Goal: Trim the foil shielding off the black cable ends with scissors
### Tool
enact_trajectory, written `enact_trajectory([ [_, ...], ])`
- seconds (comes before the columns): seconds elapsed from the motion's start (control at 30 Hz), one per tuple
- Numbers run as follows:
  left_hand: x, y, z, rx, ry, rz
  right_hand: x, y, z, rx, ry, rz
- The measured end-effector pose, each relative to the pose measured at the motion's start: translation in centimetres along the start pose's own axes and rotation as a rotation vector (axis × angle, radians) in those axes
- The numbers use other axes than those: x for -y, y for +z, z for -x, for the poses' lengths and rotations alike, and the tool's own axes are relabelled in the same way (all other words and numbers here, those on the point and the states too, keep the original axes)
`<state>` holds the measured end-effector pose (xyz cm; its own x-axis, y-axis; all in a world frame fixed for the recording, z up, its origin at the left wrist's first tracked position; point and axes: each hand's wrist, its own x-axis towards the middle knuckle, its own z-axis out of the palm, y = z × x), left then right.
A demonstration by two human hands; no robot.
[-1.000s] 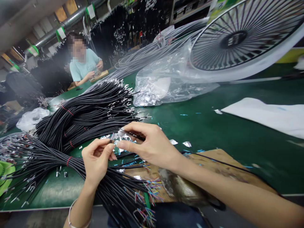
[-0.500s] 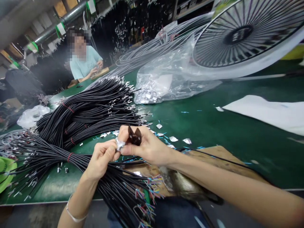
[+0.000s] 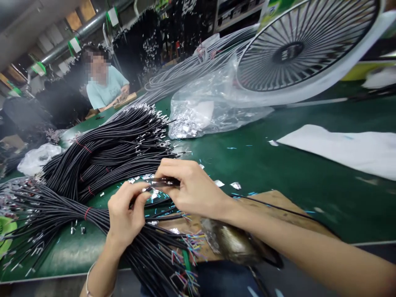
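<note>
My left hand [image 3: 128, 212] is closed in a pinch, thumb against forefinger. A small pale tip shows at its fingertips, but I cannot make out what it belongs to. My right hand [image 3: 193, 189] grips dark wire cutters [image 3: 161, 181], whose jaws point left and reach the left fingertips. The cutters' handles are hidden in the palm. Below the hands lies a bundle of black cables [image 3: 139, 251], tied with a red band and ending in stripped, coloured wires [image 3: 188, 247]. Foil scraps [image 3: 219, 183] and blue bits lie around the hands.
A larger stack of black cables [image 3: 108, 148] lies behind my hands. Beyond it is a clear plastic bag [image 3: 204, 111] holding foil pieces. A fan [image 3: 287, 53] stands at the right. White sheet [image 3: 337, 144] and brown board [image 3: 278, 206] lie on the green table. Another person [image 3: 105, 86] works opposite.
The silver foil that was pinched between both hands is no longer visible there. The cutters have swung from pointing up to pointing left, jaws at my left fingertips. The view has shifted slightly.
</note>
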<state>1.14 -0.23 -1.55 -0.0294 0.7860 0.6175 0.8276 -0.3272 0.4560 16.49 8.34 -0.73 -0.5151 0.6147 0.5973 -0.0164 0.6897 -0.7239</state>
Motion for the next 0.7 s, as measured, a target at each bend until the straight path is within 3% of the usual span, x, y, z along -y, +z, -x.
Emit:
enact_trajectory([
  [0.17,-0.1,0.6,0.4,-0.117,0.019,-0.116,1.2,0.2,0.2,-0.107,0.064,-0.037],
  [0.27,-0.4,0.6,0.5,-0.216,-0.128,-0.033,1.5,0.6,0.4,-0.173,0.179,-0.081],
  [0.37,-0.9,0.5,0.3,-0.240,-0.224,0.099,1.6,0.9,0.6,-0.086,0.269,-0.114],
  [0.5,-1.3,0.5,0.0,-0.292,-0.261,0.230,1.6,1.1,0.9,0.040,0.211,-0.214],
  [0.7,-1.4,0.7,0.0,-0.327,-0.279,0.292,1.6,0.9,0.9,0.067,0.160,-0.259],
])
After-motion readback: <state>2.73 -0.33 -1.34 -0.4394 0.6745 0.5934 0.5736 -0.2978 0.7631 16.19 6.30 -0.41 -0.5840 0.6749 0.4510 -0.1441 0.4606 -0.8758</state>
